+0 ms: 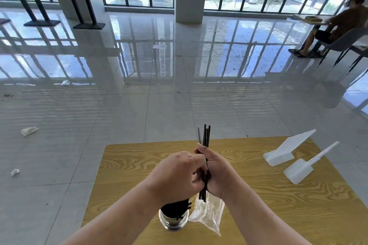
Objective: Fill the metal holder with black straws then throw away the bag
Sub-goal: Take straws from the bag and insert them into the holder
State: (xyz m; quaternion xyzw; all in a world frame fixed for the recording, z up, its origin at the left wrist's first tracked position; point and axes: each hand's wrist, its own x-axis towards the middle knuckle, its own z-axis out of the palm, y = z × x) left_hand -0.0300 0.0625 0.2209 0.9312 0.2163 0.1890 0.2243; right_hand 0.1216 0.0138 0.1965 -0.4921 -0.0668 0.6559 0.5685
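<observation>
Above the holder (173, 223), the left hand (177, 173) and right hand (218, 174) both grip the straws (206, 136). The bag (209, 216) hangs just right of the holder, its top hidden behind the hands.

Black straws (206, 135); yellow wood-grain table (258, 195)
</observation>
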